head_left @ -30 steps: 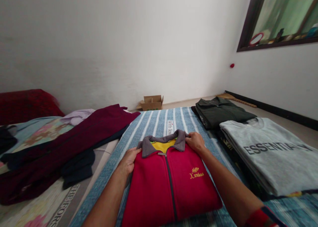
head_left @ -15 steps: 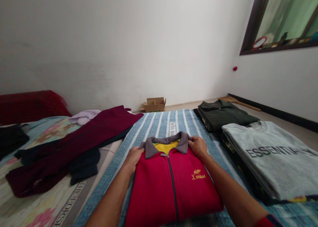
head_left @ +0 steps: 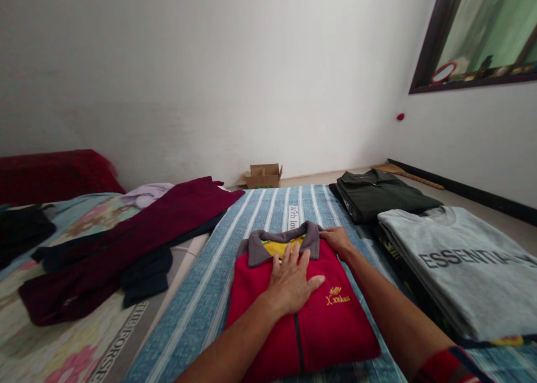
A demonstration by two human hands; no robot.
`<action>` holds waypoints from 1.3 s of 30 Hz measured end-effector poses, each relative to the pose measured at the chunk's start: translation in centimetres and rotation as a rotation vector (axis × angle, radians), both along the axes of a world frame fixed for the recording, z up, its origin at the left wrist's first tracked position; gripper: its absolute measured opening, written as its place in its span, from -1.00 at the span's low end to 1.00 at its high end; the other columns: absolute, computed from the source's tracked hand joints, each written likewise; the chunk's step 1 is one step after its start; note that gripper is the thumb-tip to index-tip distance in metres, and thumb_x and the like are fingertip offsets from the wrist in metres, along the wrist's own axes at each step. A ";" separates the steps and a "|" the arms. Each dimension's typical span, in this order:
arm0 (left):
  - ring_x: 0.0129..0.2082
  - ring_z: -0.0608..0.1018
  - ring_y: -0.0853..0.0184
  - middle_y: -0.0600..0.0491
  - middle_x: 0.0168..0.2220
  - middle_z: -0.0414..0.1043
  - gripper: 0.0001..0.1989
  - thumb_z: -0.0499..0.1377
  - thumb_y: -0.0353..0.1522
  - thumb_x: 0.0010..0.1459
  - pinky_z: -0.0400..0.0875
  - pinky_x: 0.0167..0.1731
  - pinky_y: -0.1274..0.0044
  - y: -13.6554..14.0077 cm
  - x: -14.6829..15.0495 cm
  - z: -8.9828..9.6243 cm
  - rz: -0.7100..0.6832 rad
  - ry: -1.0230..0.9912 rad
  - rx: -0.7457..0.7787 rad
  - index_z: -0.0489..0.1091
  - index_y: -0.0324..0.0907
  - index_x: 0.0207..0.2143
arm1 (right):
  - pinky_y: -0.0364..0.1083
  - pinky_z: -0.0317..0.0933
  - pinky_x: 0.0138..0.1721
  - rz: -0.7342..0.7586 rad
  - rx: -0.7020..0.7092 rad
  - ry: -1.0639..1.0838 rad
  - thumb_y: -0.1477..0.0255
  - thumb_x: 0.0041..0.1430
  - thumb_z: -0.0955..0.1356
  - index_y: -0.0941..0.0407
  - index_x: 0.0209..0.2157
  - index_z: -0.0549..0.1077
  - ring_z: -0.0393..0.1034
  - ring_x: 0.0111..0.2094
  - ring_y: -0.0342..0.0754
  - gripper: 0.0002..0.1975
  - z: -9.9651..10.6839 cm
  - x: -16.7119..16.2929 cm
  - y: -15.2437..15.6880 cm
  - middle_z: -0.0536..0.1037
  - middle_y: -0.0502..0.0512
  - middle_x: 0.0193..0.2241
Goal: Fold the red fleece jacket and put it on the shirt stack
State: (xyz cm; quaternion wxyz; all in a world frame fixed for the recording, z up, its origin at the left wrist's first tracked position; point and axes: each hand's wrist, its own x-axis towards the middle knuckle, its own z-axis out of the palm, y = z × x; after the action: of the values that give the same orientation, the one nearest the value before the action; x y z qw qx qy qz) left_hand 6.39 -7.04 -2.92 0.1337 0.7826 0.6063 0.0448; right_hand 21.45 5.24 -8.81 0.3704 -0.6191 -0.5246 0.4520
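At far left a maroon garment (head_left: pixel 126 237) sprawls beside our striped blue mat (head_left: pixel 201 305); behind the mat, a cardboard box (head_left: pixel 263 176) stands open, contents unseen. Our left hand (head_left: pixel 291 282) presses flat, fingers spread, gripping nothing, on the folded red jacket (head_left: pixel 302 310) mid-mat. Our right hand (head_left: pixel 338 241) rests loosely at its grey collar (head_left: pixel 285 237); folded shirts (head_left: pixel 457 265) crowd the right.

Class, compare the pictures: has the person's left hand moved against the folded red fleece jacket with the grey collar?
Yes. The left hand has gone from the jacket's left collar corner rightward onto the chest of the red fleece jacket, lying flat over the zip.
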 end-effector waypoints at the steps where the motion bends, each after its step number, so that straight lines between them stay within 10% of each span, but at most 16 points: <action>1: 0.30 -0.19 0.00 -0.16 0.32 -0.23 -0.24 -0.10 0.05 0.12 -0.27 0.17 0.05 -0.1 0.1 -0.4 0.008 0.015 -0.019 -0.01 -0.19 0.26 | -0.20 0.11 -0.55 -0.009 0.042 -0.059 0.32 -0.06 0.36 0.17 -0.53 0.46 0.40 -0.46 -0.06 -0.82 0.1 0.1 0.1 0.51 0.08 -0.55; 27: 0.29 -0.19 -0.04 -0.17 0.32 -0.29 -0.22 -0.13 0.09 0.10 -0.32 0.14 0.01 -0.6 -0.1 -1.8 0.037 0.042 -0.029 -0.07 -0.12 0.28 | -0.14 0.16 -0.38 0.016 0.127 -0.637 0.24 0.12 0.26 0.14 -0.41 0.53 0.45 -0.27 0.05 -0.70 -1.7 0.6 -0.6 0.57 0.20 -0.36; 39: 0.29 -0.14 -0.03 -0.17 0.32 -0.23 -0.23 -0.16 0.07 0.12 -0.33 0.15 0.01 -1.0 -0.3 -2.4 0.019 0.026 0.006 -0.08 -0.14 0.28 | -0.11 0.13 -0.21 0.170 0.388 -0.800 0.38 0.22 0.18 0.13 -0.13 0.39 0.36 -0.14 0.03 -0.74 3.2 -2.1 -6.3 0.46 0.23 -0.14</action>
State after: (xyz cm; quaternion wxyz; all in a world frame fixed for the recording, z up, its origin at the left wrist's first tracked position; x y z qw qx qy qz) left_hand 6.12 -8.00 -5.36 0.1232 0.7776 0.6154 0.0378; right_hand 19.34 -1.01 -5.59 0.2091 -0.6189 -0.7506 0.0992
